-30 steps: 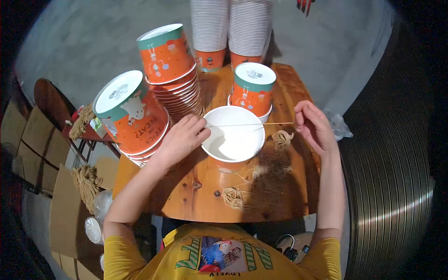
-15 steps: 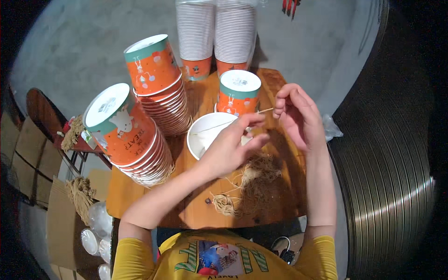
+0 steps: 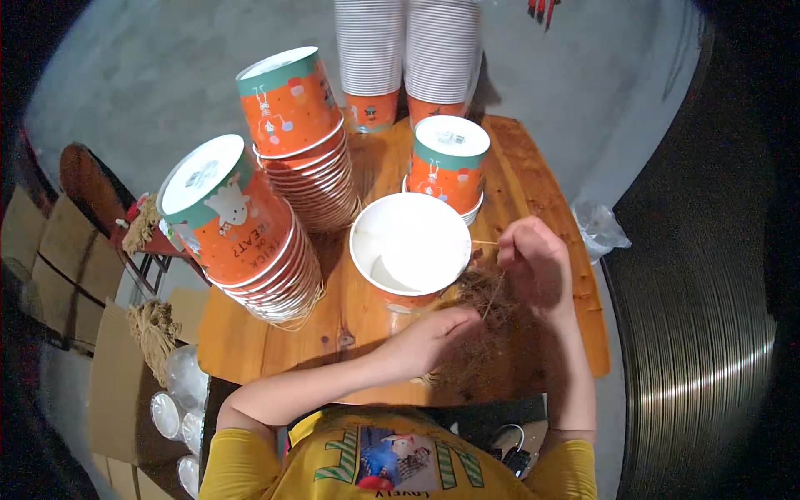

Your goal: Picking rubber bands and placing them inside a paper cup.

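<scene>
An orange paper cup with a white inside (image 3: 417, 237) stands mouth up in the middle of the table. My right hand (image 3: 537, 267) is closed just right of it, and a short pale piece of string (image 3: 483, 242) sticks out from its fingertips toward the rim. On the near side of the cup, my left hand (image 3: 433, 337) has its thumb and fingers pressed together, with a thin strand at the tips. Between the hands lies a tangled heap of brown string (image 3: 487, 304), partly in shadow and partly covered by the left hand.
Two tall stacks of upturned orange cups (image 3: 225, 217) (image 3: 292, 108) lean at the left. A shorter upturned stack (image 3: 450, 158) is behind the cup, and bagged cups (image 3: 371, 50) stand farthest back. Bundles of string (image 3: 154, 333) hang at the left; a clear bag (image 3: 600, 229) is at the right.
My left hand has moved from over the cup's mouth down to the near-side string heap. The right hand is lower. The strand stretched across the cup's mouth no longer shows there.
</scene>
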{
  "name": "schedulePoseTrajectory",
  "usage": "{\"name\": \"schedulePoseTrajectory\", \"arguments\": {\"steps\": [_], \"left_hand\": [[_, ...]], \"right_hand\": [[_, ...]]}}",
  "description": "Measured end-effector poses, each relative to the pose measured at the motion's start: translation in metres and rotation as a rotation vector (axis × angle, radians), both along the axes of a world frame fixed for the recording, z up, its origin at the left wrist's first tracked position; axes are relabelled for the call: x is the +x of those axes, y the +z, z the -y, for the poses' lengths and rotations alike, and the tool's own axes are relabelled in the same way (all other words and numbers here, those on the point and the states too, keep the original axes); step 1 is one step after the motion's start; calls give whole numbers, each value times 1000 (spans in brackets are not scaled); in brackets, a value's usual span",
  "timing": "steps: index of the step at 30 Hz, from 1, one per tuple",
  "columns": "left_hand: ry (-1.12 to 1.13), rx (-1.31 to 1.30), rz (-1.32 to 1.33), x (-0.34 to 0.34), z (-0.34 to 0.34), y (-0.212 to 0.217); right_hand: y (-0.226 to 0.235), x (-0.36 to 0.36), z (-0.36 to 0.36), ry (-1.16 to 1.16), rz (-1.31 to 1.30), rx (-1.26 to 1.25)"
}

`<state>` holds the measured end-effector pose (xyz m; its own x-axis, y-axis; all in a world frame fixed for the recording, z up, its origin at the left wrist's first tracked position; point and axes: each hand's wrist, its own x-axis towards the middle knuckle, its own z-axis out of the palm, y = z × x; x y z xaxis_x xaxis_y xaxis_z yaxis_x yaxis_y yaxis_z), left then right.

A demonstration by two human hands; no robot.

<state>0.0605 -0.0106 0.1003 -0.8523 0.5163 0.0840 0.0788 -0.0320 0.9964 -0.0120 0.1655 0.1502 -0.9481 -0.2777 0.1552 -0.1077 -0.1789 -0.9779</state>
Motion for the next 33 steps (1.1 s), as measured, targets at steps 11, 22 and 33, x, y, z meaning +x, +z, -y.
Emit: {"name": "schedulePoseTrajectory", "arguments": {"steps": [11, 22, 33], "left_hand": [[168, -578, -386, 10, 21, 20], [270, -638, -637, -14, 9, 30], [313, -679, -657, -36, 15, 16]], "right_hand": [[-39, -2, -3, -77, -853, 679], [-43, 47, -7, 11, -83, 360], [-52, 32, -13, -339, -170, 340]]}}
